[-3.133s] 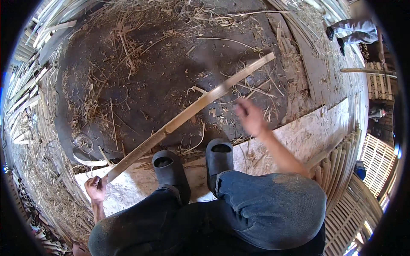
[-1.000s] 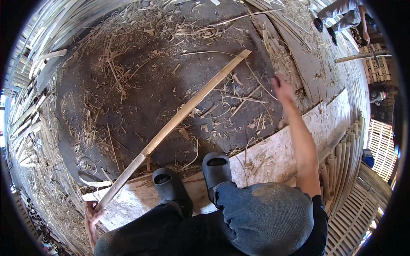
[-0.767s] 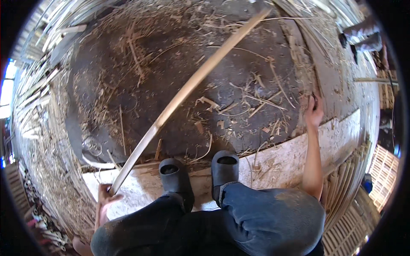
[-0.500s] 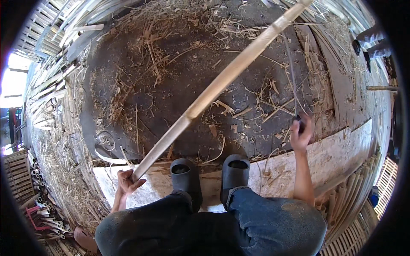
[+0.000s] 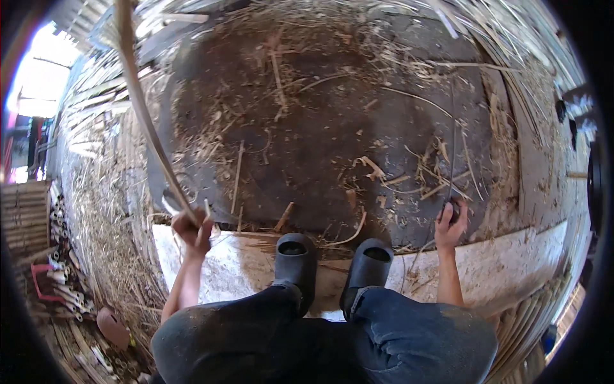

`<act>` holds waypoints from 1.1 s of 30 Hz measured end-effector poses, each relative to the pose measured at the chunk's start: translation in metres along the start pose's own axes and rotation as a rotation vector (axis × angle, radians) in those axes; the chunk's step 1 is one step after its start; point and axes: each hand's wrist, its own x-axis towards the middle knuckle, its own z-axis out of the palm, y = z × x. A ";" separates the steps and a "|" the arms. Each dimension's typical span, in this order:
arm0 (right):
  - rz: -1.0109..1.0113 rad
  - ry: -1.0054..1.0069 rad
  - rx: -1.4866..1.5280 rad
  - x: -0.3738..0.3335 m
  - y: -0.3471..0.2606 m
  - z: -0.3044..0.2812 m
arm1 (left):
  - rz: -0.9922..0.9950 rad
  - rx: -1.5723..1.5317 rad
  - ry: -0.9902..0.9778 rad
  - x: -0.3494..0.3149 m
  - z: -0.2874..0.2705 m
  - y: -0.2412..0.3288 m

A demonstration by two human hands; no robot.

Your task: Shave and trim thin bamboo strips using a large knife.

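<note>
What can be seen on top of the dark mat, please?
Bamboo shavings and thin strips lie scattered on the dark mat. The right hand holds a long blade over it. What lies beneath the thicker shavings is hidden.

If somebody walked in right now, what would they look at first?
Probably the long strip in the left hand, sweeping up the picture's left side to its top edge. Then the right hand, gripping a long, thin dark tool that points up over the dark ground. Two dark slippers sit below the picture's middle.
</note>
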 end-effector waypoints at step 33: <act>-0.211 -0.387 -0.302 -0.072 0.005 0.037 | -0.269 -0.780 0.897 0.184 0.071 0.042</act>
